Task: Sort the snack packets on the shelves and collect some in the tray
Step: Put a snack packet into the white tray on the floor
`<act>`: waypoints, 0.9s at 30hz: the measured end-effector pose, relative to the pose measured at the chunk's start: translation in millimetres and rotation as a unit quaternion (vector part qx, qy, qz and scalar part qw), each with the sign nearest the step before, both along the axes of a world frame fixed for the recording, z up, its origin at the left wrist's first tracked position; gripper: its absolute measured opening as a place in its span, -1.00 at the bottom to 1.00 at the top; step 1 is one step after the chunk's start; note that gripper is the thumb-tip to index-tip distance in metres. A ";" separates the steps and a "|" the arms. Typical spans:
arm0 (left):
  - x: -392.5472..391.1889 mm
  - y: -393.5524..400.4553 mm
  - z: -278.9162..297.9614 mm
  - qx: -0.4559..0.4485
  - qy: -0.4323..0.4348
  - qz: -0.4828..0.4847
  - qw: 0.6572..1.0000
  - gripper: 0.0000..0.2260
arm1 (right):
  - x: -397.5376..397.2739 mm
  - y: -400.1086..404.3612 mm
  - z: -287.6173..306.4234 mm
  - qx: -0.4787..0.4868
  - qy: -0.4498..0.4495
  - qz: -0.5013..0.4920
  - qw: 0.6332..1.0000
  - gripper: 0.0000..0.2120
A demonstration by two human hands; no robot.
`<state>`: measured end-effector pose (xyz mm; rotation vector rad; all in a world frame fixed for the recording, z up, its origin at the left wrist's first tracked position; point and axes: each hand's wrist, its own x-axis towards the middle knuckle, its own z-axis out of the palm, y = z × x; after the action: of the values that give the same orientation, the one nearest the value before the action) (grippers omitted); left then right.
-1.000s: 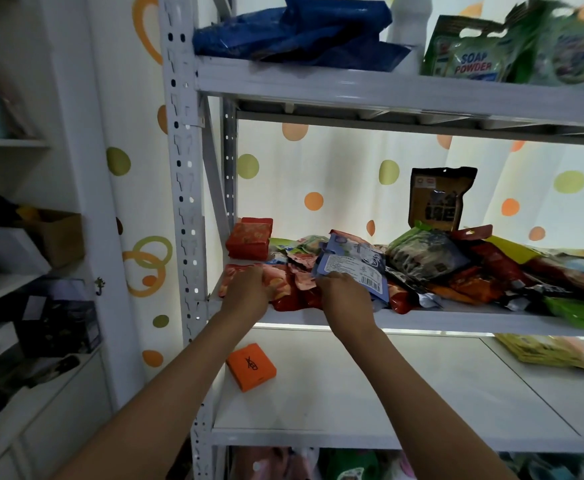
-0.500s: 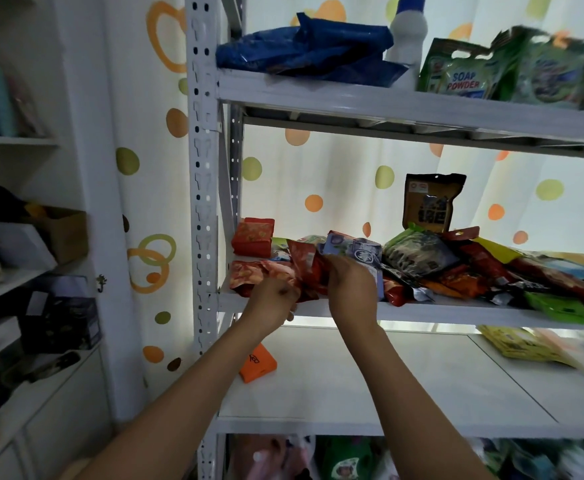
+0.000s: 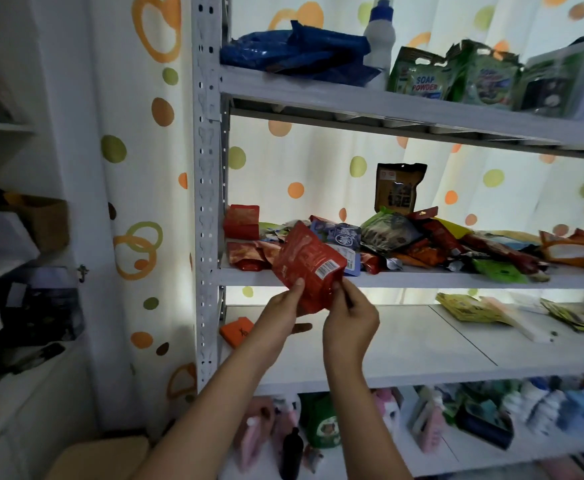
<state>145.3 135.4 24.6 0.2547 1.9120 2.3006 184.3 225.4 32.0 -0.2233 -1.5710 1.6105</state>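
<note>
A red snack packet (image 3: pixel 306 263) with a white barcode label is held in front of the middle shelf (image 3: pixel 422 280), tilted, its lower edge pinched by both hands. My left hand (image 3: pixel 283 306) grips its lower left side and my right hand (image 3: pixel 351 315) its lower right corner. Behind it, a heap of snack packets (image 3: pixel 404 242) in red, blue, green and orange covers the middle shelf. A dark brown pouch (image 3: pixel 398 188) stands upright at the back. No tray is in sight.
An orange box (image 3: pixel 236 330) lies on the white lower shelf (image 3: pixel 422 348), with yellow packets (image 3: pixel 467 308) at its right. Soap powder bags (image 3: pixel 425 83), a blue bag (image 3: pixel 297 53) and a white bottle (image 3: pixel 380 36) fill the top shelf. Bottles crowd the bottom shelf. A perforated metal upright (image 3: pixel 205 168) frames the left.
Both hands have pulled the red packet out of the heap, drawn it off the shelf toward me and lowered it in front of the shelf edge.
</note>
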 end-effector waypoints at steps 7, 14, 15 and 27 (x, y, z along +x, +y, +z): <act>53.1 -30.3 -35.0 0.109 0.022 0.041 0.993 -0.71 | 57.4 -30.0 -42.9 -0.019 -0.059 0.089 0.994 -0.64; 101.4 -68.8 -79.6 0.094 0.015 0.061 0.994 -0.66 | 102.8 -41.6 -72.7 -0.070 -0.160 0.196 0.965 -0.72; 105.9 -72.8 -86.0 0.098 0.006 0.058 0.993 -0.64 | 107.9 -43.1 -76.6 -0.097 -0.163 0.215 0.958 -0.75; 145.3 -98.4 -149.4 0.099 -0.055 0.061 0.992 -0.64 | 142.6 -60.3 -132.9 -0.228 -0.261 0.300 0.889 -0.66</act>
<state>290.6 37.0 -124.8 0.0309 1.6932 2.5290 326.9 165.1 -100.9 -0.4900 -1.7247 2.5772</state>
